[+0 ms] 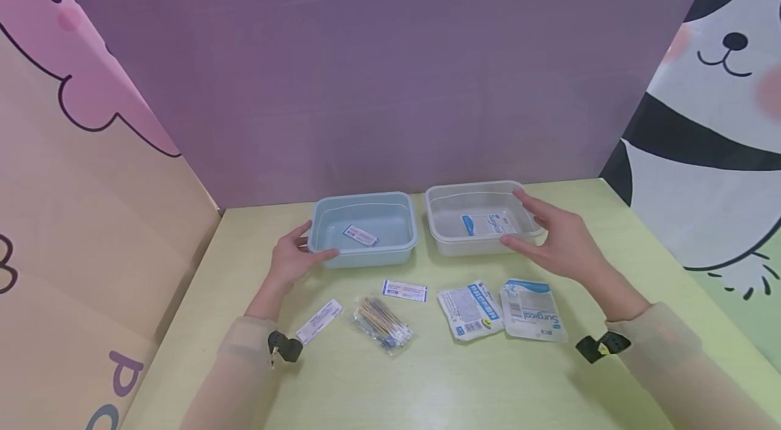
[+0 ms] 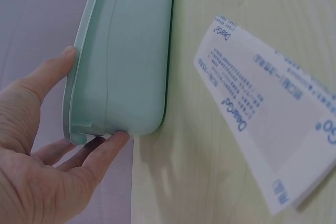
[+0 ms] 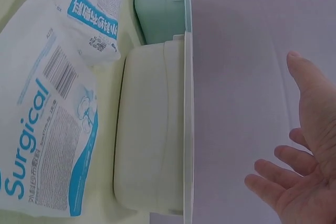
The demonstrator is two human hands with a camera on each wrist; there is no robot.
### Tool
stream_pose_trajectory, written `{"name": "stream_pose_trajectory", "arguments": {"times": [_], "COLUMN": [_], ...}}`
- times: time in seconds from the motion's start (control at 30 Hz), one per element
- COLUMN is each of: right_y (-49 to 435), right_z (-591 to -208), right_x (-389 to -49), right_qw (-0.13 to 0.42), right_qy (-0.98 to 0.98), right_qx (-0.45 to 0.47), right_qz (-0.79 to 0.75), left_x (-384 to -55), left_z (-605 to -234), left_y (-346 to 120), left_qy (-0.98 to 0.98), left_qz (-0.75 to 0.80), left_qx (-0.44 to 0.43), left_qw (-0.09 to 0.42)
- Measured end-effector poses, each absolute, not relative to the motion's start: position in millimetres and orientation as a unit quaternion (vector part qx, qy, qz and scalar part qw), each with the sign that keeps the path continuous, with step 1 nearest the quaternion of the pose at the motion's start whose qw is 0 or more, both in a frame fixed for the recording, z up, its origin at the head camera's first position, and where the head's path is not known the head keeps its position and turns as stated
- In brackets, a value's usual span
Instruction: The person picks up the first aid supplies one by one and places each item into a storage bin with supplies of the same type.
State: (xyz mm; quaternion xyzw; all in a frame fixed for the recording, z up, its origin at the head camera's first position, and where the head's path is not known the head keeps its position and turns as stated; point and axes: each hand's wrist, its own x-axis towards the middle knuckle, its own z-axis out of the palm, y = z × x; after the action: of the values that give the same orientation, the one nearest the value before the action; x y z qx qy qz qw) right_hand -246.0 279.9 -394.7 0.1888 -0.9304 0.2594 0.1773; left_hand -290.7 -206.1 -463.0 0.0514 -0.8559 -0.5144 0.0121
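My left hand (image 1: 291,259) grips the left end of a light blue-green plastic bin (image 1: 366,258), its thumb at the rim and its fingers against the end wall. Inside that bin lies a small white packet with blue print (image 1: 361,235). Spread fingers and thumb of my right hand (image 1: 564,240) hover over the right end of a whitish plastic bin (image 1: 464,247); the right wrist view shows a gap between hand and bin (image 3: 149,129). A white-and-blue "Surgical" packet (image 1: 488,224) lies inside the whitish bin.
Before the bins lie two long printed paper packets (image 1: 405,290) (image 1: 319,321), a clear bag of cotton swabs (image 1: 383,323), a white-and-blue dressing packet (image 1: 471,310) and a "Surgical" packet (image 1: 533,308). A purple wall (image 1: 390,77) stands behind the table (image 1: 439,389).
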Motion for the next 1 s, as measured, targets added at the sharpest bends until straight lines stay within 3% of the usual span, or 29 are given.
{"name": "stream_pose_trajectory", "arguments": {"times": [1.0], "right_y": [228.1], "right_z": [-404.2], "right_x": [-258.6], "right_qw": [0.192], "right_qy": [-0.896], "right_qx": [0.272], "right_qz": [0.296], "left_x": [-287.8], "left_z": [-459.2], "left_y": [-204.5], "left_qy": [-0.858], "left_qz": [-0.51], "left_qx": [0.057], "left_qw": [0.012]}}
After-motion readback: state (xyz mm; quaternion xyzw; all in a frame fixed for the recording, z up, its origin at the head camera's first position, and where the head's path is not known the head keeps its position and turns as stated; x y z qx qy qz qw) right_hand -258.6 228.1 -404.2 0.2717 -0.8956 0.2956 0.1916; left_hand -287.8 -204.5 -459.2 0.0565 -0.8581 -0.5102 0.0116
